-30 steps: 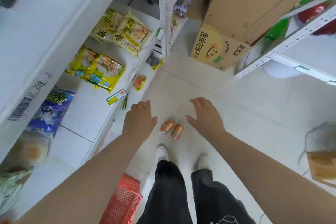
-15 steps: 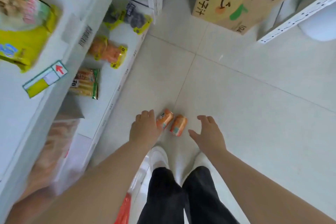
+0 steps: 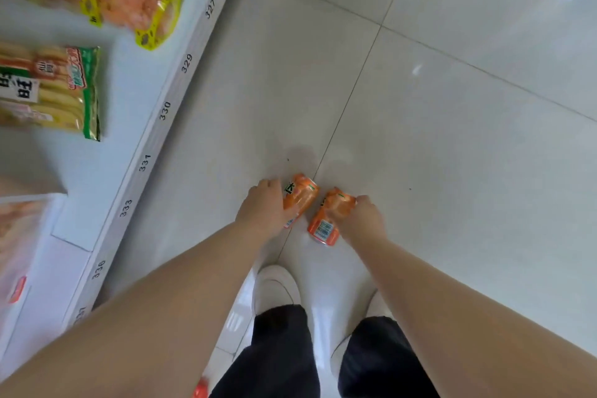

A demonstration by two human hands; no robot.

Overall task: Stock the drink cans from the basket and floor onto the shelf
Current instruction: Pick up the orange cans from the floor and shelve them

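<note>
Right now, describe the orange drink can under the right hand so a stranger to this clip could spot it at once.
On the pale tiled floor, ahead of the white shoes, two orange cans lie side by side. The barcoded orange can lies right of the tile seam, gripped by the right hand. Unlike the other can, held by the left hand, it shows a white barcode patch.

We see 2 bare forearms (image 3: 181, 284) ending in a bare left hand (image 3: 263, 207) and right hand (image 3: 363, 220), loose black trousers (image 3: 284, 355) covering both legs, and 2 plain white round-toed shoes (image 3: 274, 287).
</note>
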